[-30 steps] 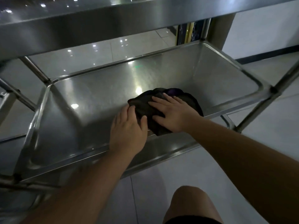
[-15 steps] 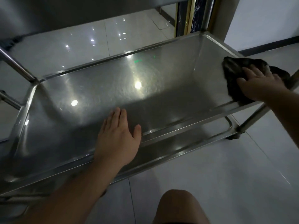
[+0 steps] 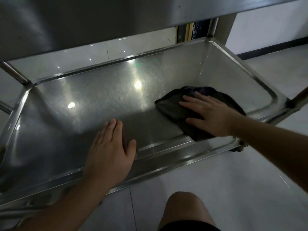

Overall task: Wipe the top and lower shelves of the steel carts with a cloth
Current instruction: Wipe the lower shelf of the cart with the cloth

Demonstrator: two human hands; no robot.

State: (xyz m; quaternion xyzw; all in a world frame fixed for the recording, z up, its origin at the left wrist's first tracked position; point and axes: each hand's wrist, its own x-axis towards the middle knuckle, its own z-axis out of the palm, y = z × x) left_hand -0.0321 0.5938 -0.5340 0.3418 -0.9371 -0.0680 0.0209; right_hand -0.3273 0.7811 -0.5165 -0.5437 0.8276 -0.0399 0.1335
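Observation:
I look down into the lower shelf (image 3: 93,104) of a steel cart, a shiny tray with a raised rim. A dark cloth (image 3: 173,110) lies bunched on the right part of the shelf, near the front rim. My right hand (image 3: 210,115) presses flat on the cloth with fingers straight and spread. My left hand (image 3: 111,150) rests flat on the shelf by the front rim, fingers straight, holding nothing. The cart's upper shelf (image 3: 83,22) hangs overhead across the top of the view.
Steel corner posts stand at the back left (image 3: 15,75), back right (image 3: 212,27) and front right (image 3: 300,95). Pale glossy floor tiles (image 3: 233,189) surround the cart. My bare knee (image 3: 185,209) is below the front rim. A white wall with a dark skirting is at the right.
My right hand has slid the cloth back left from the shelf's right end toward the middle, after sweeping it right. My left hand has stayed flat by the front rim.

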